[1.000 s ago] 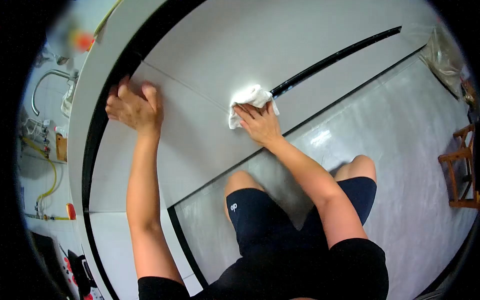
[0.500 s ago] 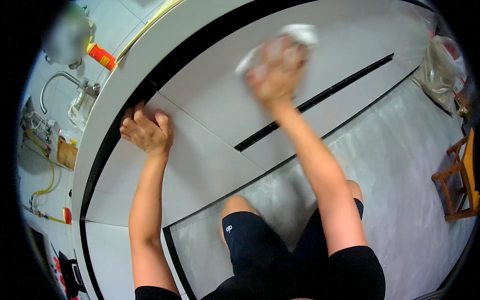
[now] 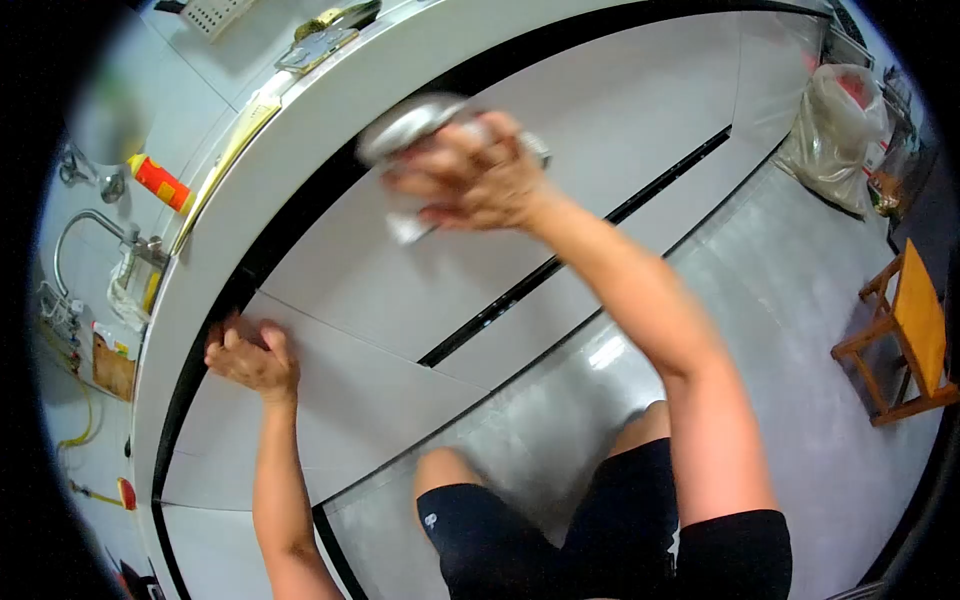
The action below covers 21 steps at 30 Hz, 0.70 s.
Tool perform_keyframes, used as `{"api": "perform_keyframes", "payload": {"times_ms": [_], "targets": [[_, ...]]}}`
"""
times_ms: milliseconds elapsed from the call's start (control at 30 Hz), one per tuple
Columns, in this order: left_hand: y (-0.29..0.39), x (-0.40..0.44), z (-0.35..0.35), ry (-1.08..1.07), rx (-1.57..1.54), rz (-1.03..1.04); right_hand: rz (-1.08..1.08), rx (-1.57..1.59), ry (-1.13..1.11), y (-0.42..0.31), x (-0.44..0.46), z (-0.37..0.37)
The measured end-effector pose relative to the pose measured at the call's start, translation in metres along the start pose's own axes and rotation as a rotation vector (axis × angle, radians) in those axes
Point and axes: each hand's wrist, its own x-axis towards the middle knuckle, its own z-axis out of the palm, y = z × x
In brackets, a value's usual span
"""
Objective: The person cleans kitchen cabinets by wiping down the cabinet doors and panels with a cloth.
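My right hand (image 3: pixel 475 180), smeared by motion, presses on a crumpled white cloth (image 3: pixel 410 228), bunched under and beyond its fingers. Both are near the upper edge of the white cabinet front (image 3: pixel 620 120), by the black recess below the countertop. Lower left, my left hand (image 3: pixel 255 355) has its fingers curled into that black recess (image 3: pixel 290 228), hooked over the top edge of a cabinet door (image 3: pixel 350 380). Its fingertips are hidden in the dark gap. A long black slot (image 3: pixel 580 245) runs along the cabinet front, right of the right hand's wrist.
On the countertop (image 3: pixel 215 190) are a red-and-yellow bottle (image 3: pixel 160 183), a faucet (image 3: pixel 90 225) and a cutting board (image 3: pixel 112 368). Across the grey floor (image 3: pixel 770 330) stand a wooden stool (image 3: pixel 900 335) and a filled plastic bag (image 3: pixel 835 140).
My right hand has swept with the cloth toward the countertop edge. The view has shifted; my left hand stays hooked in the recess.
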Motion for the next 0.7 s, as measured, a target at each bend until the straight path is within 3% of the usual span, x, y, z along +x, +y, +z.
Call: {"api": "perform_keyframes", "payload": {"times_ms": [133, 233, 367, 467, 633, 700], "targets": [[0.001, 0.002, -0.001, -0.002, -0.005, -0.005, 0.165, 0.045, -0.029, 0.092, -0.038, -0.002], [-0.002, -0.001, -0.001, -0.015, -0.043, -0.013, 0.407, -0.022, 0.012, 0.140, -0.036, 0.003], [0.000, 0.004, -0.002, -0.023, -0.051, -0.013, 0.433, -0.004, 0.128, 0.136, -0.022, 0.008], [0.003, 0.004, -0.002, 0.000, -0.087, -0.080, 0.461, -0.074, 0.099, 0.103, -0.016, 0.013], [-0.007, -0.004, 0.000, -0.005, -0.125, -0.038, 0.350, 0.266, -0.034, -0.028, 0.041, -0.011], [-0.001, -0.004, -0.001, 0.008, -0.142, -0.111, 0.272, 0.255, -0.090, -0.072, 0.055, -0.013]]}}
